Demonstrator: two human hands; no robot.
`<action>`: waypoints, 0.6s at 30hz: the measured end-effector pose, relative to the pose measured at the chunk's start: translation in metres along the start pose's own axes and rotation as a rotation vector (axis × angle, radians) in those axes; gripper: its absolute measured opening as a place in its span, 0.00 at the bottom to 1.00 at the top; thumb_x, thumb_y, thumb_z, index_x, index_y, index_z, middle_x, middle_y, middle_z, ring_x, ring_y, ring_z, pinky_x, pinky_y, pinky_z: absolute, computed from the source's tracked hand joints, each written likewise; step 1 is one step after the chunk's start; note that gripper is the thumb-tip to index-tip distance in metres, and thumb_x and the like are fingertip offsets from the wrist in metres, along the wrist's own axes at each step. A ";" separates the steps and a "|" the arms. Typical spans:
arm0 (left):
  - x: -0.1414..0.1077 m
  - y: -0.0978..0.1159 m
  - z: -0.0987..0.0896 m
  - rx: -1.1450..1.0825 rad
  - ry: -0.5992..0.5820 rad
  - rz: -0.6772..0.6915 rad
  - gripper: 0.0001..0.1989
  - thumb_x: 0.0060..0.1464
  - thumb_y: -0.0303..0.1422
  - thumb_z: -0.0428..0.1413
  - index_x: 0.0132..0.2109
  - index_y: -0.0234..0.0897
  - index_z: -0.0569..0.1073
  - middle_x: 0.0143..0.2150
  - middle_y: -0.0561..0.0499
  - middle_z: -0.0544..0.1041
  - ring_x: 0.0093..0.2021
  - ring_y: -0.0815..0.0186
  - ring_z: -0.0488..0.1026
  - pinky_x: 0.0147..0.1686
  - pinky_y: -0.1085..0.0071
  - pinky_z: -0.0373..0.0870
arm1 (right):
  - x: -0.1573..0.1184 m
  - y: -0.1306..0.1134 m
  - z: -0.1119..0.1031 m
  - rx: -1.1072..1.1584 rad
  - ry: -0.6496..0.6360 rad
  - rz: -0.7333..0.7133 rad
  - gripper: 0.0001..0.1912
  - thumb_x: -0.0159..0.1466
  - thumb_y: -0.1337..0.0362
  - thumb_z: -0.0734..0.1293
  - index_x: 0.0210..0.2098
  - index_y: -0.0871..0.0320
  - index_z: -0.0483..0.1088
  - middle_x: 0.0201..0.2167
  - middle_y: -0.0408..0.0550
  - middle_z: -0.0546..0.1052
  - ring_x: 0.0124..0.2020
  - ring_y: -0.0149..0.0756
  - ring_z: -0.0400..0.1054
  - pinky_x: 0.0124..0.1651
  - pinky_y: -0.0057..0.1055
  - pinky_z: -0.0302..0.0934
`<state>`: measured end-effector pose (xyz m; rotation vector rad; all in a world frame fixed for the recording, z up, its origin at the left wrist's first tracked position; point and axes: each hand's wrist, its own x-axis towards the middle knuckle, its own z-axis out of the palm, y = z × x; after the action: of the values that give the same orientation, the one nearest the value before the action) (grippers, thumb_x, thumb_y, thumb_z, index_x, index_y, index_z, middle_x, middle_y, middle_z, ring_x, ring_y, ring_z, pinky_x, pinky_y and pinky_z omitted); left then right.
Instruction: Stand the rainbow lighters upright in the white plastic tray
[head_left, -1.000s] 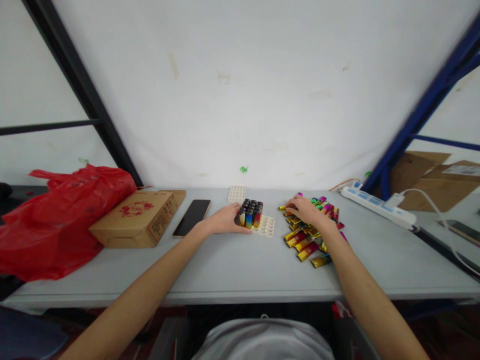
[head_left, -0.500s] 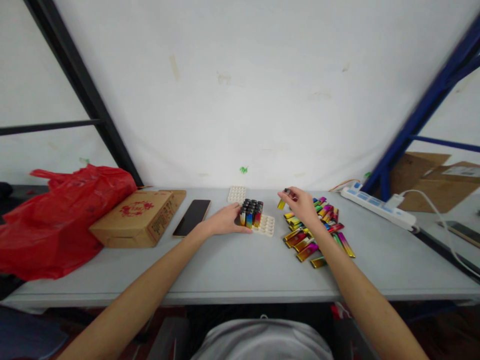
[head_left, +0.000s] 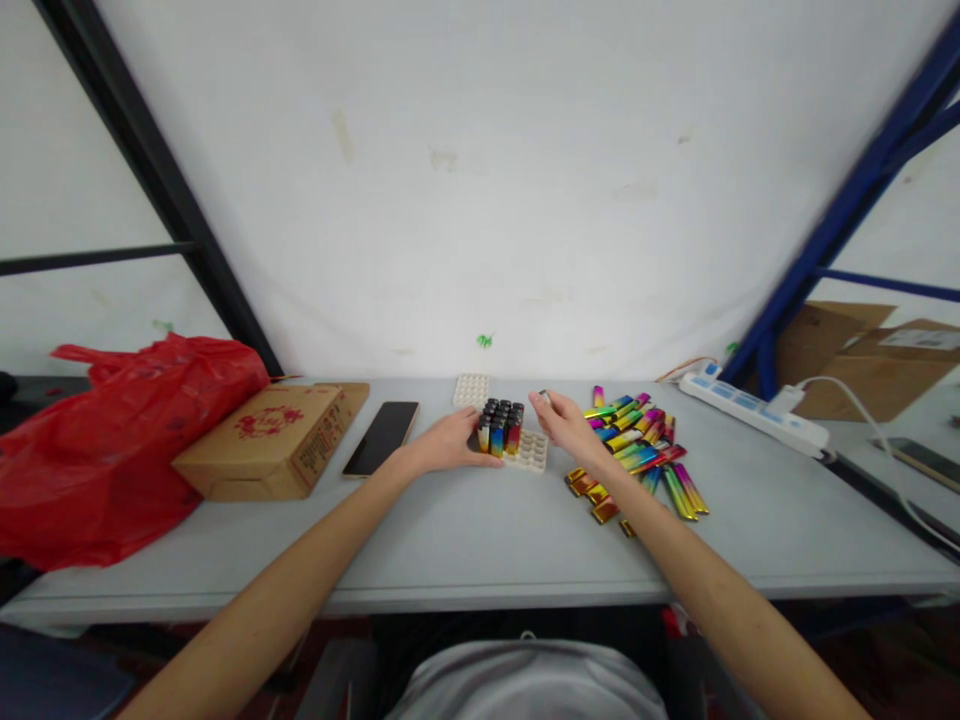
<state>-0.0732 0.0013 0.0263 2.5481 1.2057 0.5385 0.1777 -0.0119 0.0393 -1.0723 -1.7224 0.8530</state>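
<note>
Several lighters with black tops and shiny coloured bodies stand upright, close together, in the left part of a white tray with rows of holes. My left hand curls round the tray's left end, thumb in front, fingers partly hidden behind the lighters. Just right of the standing group, above the tray, my right hand is closed on a lighter; mostly its top shows, the body being hidden by the fingers. A loose pile of shiny multicoloured lighters lies to the right, partly under my right forearm.
A second white tray lies at the back by the wall. Leftward are a dark phone, a cardboard box and a red plastic bag. A power strip with a white cable lies at the right.
My right hand has moved left with the lighter, from beside the pile to over the tray's right side. My left hand stays at the tray's left end.
</note>
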 end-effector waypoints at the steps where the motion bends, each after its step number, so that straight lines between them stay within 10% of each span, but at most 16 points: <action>1: 0.000 0.000 0.000 0.001 -0.002 0.002 0.38 0.48 0.57 0.69 0.55 0.33 0.75 0.51 0.40 0.78 0.52 0.47 0.77 0.54 0.57 0.73 | 0.000 0.000 0.002 -0.072 0.031 -0.014 0.31 0.67 0.34 0.59 0.25 0.53 0.56 0.19 0.36 0.57 0.21 0.29 0.52 0.24 0.28 0.48; 18: 0.000 0.002 -0.001 -0.022 0.018 0.022 0.36 0.47 0.56 0.69 0.56 0.37 0.75 0.50 0.43 0.78 0.49 0.49 0.77 0.52 0.57 0.74 | -0.009 -0.007 0.014 -0.196 0.060 -0.111 0.21 0.66 0.50 0.59 0.22 0.53 0.55 0.18 0.38 0.57 0.24 0.31 0.53 0.28 0.30 0.46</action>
<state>-0.0726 0.0002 0.0280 2.5460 1.1723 0.5784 0.1648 -0.0239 0.0372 -1.1076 -1.8245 0.5855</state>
